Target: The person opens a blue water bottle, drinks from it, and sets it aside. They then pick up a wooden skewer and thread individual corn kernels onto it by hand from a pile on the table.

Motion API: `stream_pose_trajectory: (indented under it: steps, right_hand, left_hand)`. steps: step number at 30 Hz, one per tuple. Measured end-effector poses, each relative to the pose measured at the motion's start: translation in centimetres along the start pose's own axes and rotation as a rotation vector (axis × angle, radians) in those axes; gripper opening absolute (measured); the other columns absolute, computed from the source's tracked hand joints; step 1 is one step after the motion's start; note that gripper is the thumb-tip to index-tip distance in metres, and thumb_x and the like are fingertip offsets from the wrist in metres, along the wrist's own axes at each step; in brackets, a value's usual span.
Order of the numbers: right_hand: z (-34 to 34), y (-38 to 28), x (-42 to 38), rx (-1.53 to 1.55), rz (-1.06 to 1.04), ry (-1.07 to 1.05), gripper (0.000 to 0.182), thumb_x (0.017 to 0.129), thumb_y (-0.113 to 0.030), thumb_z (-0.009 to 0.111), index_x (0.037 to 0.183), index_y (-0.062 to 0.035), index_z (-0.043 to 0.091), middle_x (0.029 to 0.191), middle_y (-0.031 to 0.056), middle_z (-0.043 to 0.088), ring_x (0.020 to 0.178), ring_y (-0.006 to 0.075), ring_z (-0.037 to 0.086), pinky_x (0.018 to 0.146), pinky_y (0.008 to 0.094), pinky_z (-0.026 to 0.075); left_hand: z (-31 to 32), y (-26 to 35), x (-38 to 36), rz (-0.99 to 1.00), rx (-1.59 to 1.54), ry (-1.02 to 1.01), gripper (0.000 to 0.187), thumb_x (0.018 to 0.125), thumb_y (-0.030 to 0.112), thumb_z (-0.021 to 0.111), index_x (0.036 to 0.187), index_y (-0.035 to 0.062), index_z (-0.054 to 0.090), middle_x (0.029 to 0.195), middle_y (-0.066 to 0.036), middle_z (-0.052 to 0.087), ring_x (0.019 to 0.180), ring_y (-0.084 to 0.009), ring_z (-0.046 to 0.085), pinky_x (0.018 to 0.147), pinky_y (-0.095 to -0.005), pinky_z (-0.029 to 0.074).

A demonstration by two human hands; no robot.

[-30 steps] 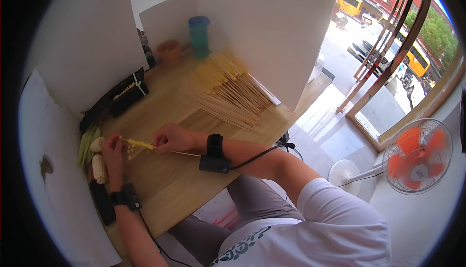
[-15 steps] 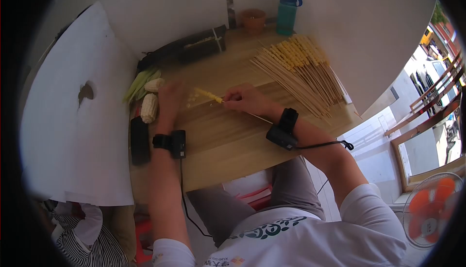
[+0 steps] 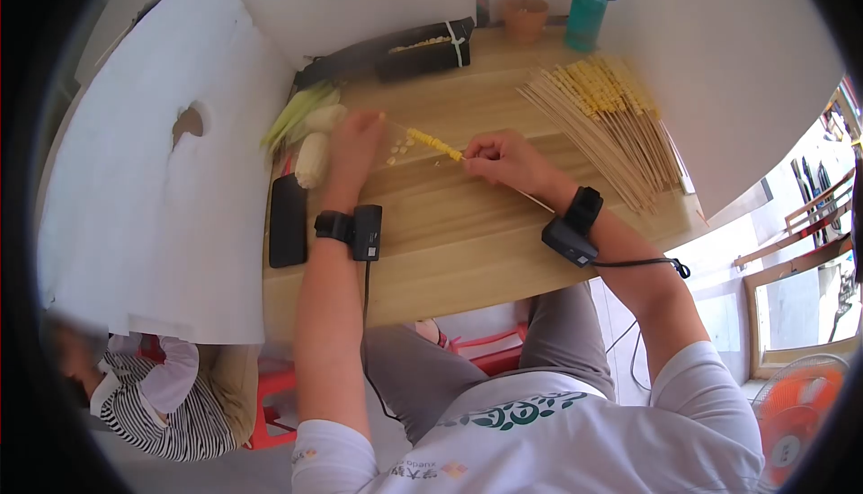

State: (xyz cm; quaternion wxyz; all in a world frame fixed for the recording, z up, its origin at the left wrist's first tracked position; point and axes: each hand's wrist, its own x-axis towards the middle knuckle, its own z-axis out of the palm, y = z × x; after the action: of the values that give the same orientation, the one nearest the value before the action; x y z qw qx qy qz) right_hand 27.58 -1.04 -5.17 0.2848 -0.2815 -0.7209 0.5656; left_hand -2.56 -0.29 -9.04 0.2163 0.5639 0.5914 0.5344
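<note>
Two black wrist devices (image 3: 366, 233), one per forearm, sit nearest the wearer, each with a cable. Beyond them, the right hand (image 3: 508, 163) pinches one skewer (image 3: 532, 197) just below its single row of yellow kernels (image 3: 435, 142), holding it slantwise above the tabletop. The left hand (image 3: 355, 148) has its fingers drawn in at the skewer's far end; blur hides whether they are touching it. Several loose kernels (image 3: 400, 147) lie beneath, too small to count surely. Left of the left hand are two pale cobs (image 3: 312, 160), one flat black object (image 3: 289, 221) and a few green husks (image 3: 301, 115). To the right lie many bare sticks (image 3: 589, 145) and, beside them, many kernel-tipped skewers (image 3: 629, 112), overlapping too much to count. Farther back stand one black container (image 3: 422, 52) with kernels inside, one orange-brown pot (image 3: 524, 19) and one upright blue-green bottle (image 3: 586, 16). The tabletop (image 3: 431, 242) is light wood-grained, walled by pale panels (image 3: 719, 62), one with a hole. Around it, the room shows two red stools (image 3: 270, 413), one other person (image 3: 171, 404) in stripes, and one orange-bladed fan (image 3: 796, 413).
</note>
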Motion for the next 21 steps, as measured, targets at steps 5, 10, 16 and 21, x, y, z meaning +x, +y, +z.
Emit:
stream_pose_trajectory:
  steps: [5,10,16,21]
  right_hand:
    - [0.1,0.3,0.1,0.002,-0.007,0.001,0.012,0.087,-0.011,0.066,0.089,0.0011,0.064,0.067,-0.0019,0.059,0.056,0.0026,0.050,0.048,0.0196,0.038]
    - [0.2,0.4,0.1,0.002,-0.022,0.005,0.012,0.087,-0.011,0.066,0.088,0.0009,0.064,0.065,-0.0023,0.058,0.054,0.0025,0.048,0.047,0.0198,0.036]
    - [0.2,0.4,0.1,0.004,-0.034,0.011,0.012,0.088,-0.011,0.066,0.087,0.0006,0.064,0.063,-0.0034,0.056,0.052,0.0023,0.047,0.046,0.0197,0.034]
    - [0.2,0.2,0.0,-0.011,0.000,-0.003,0.010,0.089,-0.011,0.065,0.089,-0.0010,0.065,0.066,-0.0047,0.055,0.055,0.0016,0.046,0.049,0.0186,0.035]
  left_hand:
    - [-0.1,0.1,0.1,0.005,-0.029,-0.002,0.022,0.089,0.007,0.060,0.109,-0.0041,0.063,0.092,-0.008,0.069,0.079,-0.0118,0.064,0.071,-0.0235,0.050]
    - [0.0,1.2,-0.3,-0.063,-0.038,-0.003,0.022,0.089,0.007,0.061,0.108,-0.0036,0.063,0.092,-0.008,0.069,0.078,-0.0112,0.064,0.070,-0.0231,0.049]
    - [0.1,1.1,-0.1,-0.032,-0.004,0.009,0.019,0.089,0.007,0.060,0.106,-0.0023,0.064,0.089,-0.007,0.069,0.076,-0.0108,0.063,0.069,-0.0228,0.049]
    - [0.1,1.5,-0.3,-0.077,-0.053,0.010,0.018,0.089,0.006,0.061,0.105,-0.0012,0.064,0.088,-0.006,0.069,0.076,-0.0102,0.063,0.069,-0.0229,0.049]
